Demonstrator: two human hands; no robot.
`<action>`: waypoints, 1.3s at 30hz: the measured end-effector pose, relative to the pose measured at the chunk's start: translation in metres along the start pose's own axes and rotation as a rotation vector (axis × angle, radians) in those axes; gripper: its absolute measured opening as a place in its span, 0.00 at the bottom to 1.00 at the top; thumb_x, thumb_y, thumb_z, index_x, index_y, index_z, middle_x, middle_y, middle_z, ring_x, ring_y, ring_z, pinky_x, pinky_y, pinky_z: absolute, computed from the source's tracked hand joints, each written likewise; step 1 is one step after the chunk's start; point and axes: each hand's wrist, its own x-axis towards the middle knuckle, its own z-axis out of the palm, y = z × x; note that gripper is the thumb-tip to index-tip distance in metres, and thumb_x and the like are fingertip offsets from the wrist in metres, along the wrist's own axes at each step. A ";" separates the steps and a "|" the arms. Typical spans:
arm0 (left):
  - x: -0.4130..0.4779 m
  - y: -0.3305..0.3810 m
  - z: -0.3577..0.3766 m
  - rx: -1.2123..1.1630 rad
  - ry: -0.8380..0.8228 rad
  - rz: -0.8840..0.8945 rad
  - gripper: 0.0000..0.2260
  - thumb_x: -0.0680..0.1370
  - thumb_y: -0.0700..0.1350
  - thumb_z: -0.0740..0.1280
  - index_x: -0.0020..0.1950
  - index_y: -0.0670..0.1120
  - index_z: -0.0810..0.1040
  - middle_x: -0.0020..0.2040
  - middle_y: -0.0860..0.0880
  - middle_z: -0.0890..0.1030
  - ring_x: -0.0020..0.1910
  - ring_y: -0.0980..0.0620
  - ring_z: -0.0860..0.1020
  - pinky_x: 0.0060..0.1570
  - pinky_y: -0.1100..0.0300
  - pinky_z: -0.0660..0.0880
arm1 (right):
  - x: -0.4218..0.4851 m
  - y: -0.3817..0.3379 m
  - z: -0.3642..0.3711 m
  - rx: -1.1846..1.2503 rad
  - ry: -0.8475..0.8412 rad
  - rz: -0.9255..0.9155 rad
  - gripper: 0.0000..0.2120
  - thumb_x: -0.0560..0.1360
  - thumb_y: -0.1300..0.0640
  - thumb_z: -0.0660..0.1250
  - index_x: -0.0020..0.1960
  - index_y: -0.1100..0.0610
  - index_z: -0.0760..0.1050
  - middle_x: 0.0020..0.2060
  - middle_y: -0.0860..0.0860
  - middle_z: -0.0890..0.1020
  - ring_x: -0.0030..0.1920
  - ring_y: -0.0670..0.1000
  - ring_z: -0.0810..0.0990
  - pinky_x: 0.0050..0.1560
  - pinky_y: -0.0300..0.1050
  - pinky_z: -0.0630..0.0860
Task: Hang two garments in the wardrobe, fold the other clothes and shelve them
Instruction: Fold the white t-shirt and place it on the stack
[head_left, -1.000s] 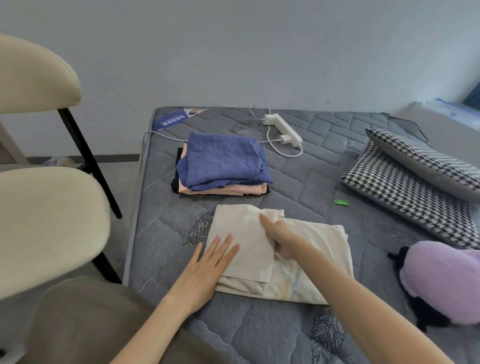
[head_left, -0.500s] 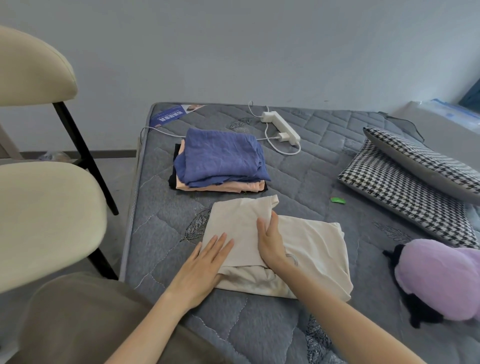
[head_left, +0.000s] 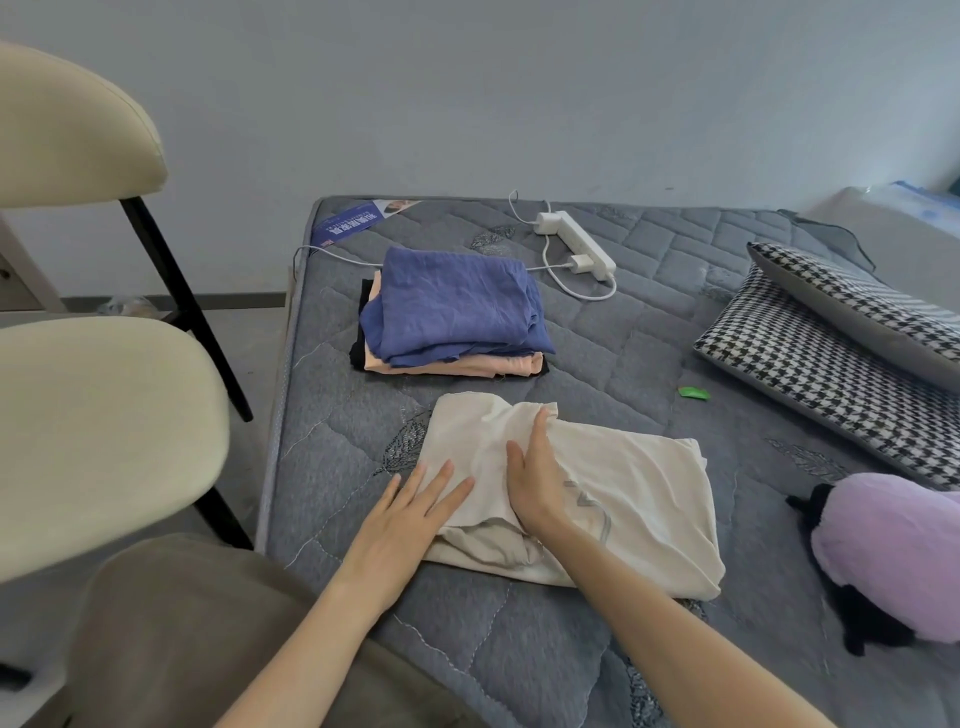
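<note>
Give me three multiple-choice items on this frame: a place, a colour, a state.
1. Where is the folded stack relative to the cream garment?
A. beyond it, toward the wall; B. on the chair; C. on the pillows.
2. What colour is the stack's top piece?
A. peach; B. black; C. blue.
3. How do the left hand and right hand lie?
A. both lifted clear; B. both flat on the cream garment; C. both gripping hangers.
Answers: 1 A, it sits on the mattress past the garment; 2 C, blue lies over peach and black; 3 B, straight fingers press the cloth.
</note>
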 end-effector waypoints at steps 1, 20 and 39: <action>-0.002 -0.002 0.002 -0.002 -0.010 -0.001 0.34 0.78 0.33 0.54 0.76 0.56 0.41 0.78 0.50 0.43 0.76 0.42 0.46 0.74 0.50 0.48 | 0.000 0.000 -0.001 -0.008 -0.015 -0.020 0.31 0.83 0.56 0.52 0.77 0.51 0.36 0.77 0.50 0.56 0.73 0.52 0.61 0.69 0.42 0.56; 0.047 0.018 0.011 -0.342 -0.018 -0.259 0.23 0.84 0.45 0.45 0.78 0.45 0.45 0.79 0.50 0.44 0.77 0.54 0.41 0.74 0.57 0.40 | 0.000 -0.004 0.005 -0.620 -0.079 -0.365 0.24 0.83 0.59 0.48 0.78 0.55 0.49 0.78 0.50 0.51 0.78 0.51 0.47 0.75 0.49 0.42; 0.037 -0.012 0.025 -1.275 0.165 -0.742 0.23 0.76 0.45 0.69 0.71 0.48 0.69 0.59 0.52 0.78 0.51 0.58 0.77 0.51 0.65 0.72 | -0.016 0.038 -0.007 -0.652 -0.108 -0.317 0.26 0.83 0.49 0.44 0.77 0.49 0.38 0.75 0.46 0.38 0.77 0.50 0.37 0.74 0.44 0.36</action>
